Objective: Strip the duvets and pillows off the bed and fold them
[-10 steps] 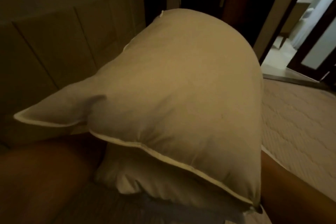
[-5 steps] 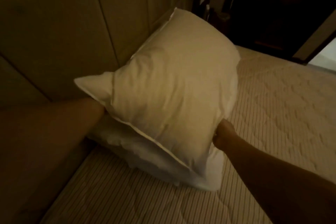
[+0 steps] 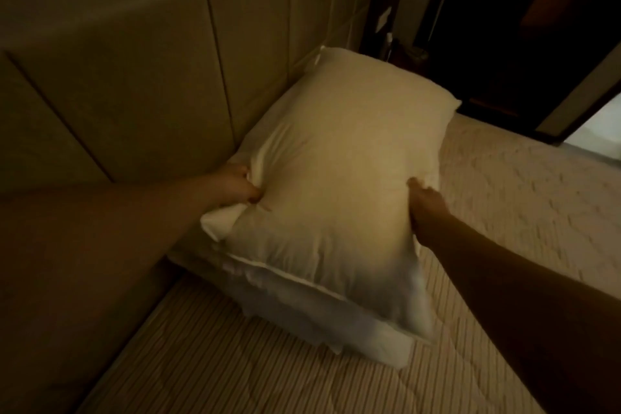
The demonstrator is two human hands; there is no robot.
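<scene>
Head view: the left hand (image 3: 240, 182) pinches a bunched corner of the bare cream pillow (image 3: 336, 185), and the right hand (image 3: 424, 199) grips its opposite edge. The pillow lies on a white pillow (image 3: 339, 316) against the padded headboard (image 3: 141, 84), on the stripped mattress (image 3: 235, 363). Likely risk: either shallow grip slipping, so the top pillow slides off the soft stack.

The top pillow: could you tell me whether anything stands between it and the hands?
Nothing visible does. The left hand and right hand already grip the top pillow at its sides, above a second pillow.
</scene>
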